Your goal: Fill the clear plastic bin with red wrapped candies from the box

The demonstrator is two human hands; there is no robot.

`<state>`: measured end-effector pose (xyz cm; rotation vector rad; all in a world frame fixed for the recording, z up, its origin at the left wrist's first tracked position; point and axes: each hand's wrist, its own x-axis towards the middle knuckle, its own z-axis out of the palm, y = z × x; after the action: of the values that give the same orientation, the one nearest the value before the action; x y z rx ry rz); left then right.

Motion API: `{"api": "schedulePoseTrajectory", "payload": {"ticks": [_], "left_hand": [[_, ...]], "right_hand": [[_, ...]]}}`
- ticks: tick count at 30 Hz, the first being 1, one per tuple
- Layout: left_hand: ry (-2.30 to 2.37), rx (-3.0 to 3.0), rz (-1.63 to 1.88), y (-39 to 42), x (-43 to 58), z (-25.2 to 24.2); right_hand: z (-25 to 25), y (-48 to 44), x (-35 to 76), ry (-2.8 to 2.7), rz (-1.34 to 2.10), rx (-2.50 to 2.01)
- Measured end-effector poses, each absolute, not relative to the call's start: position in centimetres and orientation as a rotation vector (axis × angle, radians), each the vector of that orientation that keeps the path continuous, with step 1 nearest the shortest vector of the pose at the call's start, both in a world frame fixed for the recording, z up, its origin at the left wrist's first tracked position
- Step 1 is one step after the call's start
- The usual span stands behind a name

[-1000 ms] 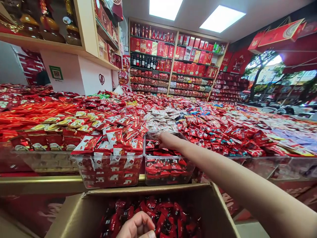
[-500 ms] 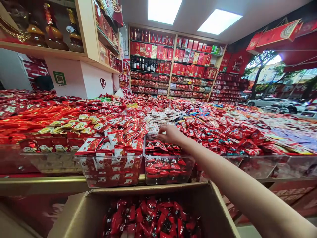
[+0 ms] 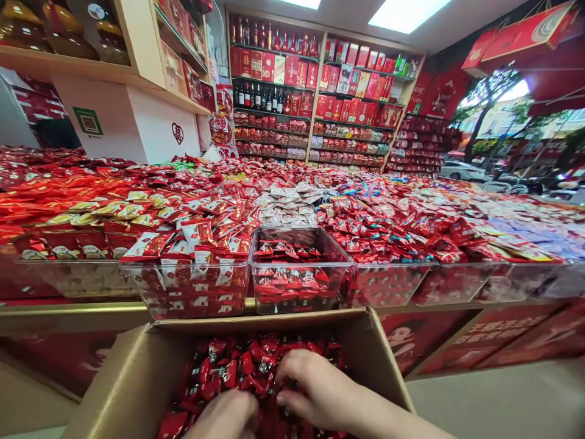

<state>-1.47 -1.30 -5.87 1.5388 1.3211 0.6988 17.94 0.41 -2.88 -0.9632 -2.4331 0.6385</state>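
Both my hands are down in an open cardboard box (image 3: 372,350) full of small red candy packets (image 3: 233,369). My right hand (image 3: 315,387) lies on the packets with its fingers curled into them. My left hand (image 3: 226,414) is at the bottom edge, fingers bent down among the packets; what it holds is hidden. Just beyond the box stands a clear plastic bin (image 3: 299,296), partly filled with the same red packets.
More clear bins (image 3: 192,292) heaped with red and white packets line the counter's front edge. The whole counter (image 3: 411,225) is covered with piled sweets. Shelves of red boxes and bottles (image 3: 315,103) fill the back wall. A street with cars shows at right.
My right hand has pulled back from the clear bin and dropped into the box. My left hand has come back into sight among the packets. The view has tilted down.
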Motion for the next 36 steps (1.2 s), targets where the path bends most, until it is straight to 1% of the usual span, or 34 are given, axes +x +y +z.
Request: {"api": "schedulePoseTrajectory", "payload": {"ticks": [3,7,9,12,15,18,21,23,24,27,30,32,36], "left_hand": [[1.242,1.595,0.609,-0.5,-0.7,-3.5],[1.210,1.486,0.717,-0.5,-0.1,-1.9],[1.209,1.414,0.820,-0.9,0.1,-1.7],[1.209,1.355,0.965,-1.4,0.3,-1.5],[1.179,1.221,1.040,-1.5,0.6,-1.4],[1.122,1.114,0.916,-1.5,0.7,-1.6],[1.152,1.121,0.892,-1.4,0.5,-1.6],[1.149,1.046,0.958,-1.5,0.4,-1.4],[1.110,0.971,0.971,-1.5,0.4,-1.3],[0.960,0.755,0.955,-1.7,0.5,-0.8],[1.012,0.733,0.993,-1.7,0.6,-0.7],[1.088,0.767,1.033,-1.6,0.5,-0.7],[1.105,0.787,1.084,-1.4,0.4,-0.9]], "right_hand": [[-4.2,0.9,18.0,-2.262,0.953,-1.195],[-3.3,1.3,17.8,-1.864,1.504,-1.126],[-2.8,1.3,17.5,-1.683,1.637,-1.063],[-2.4,1.5,17.2,-1.552,1.653,-1.062],[-2.2,1.5,17.1,-1.560,1.504,-1.055],[-2.1,1.3,17.1,-1.629,1.298,-1.036],[-2.1,0.9,17.2,-1.621,1.339,-0.964],[-2.2,0.6,17.3,-1.650,1.263,-0.934],[-2.2,0.6,17.4,-1.699,1.150,-0.915],[-2.4,0.4,17.6,-1.926,0.664,-0.777],[-2.4,0.1,17.8,-2.143,0.276,-0.685],[-2.1,-0.1,18.0,-2.224,0.148,-0.703],[-1.2,-0.3,18.3,-2.346,0.044,-0.704]]}}
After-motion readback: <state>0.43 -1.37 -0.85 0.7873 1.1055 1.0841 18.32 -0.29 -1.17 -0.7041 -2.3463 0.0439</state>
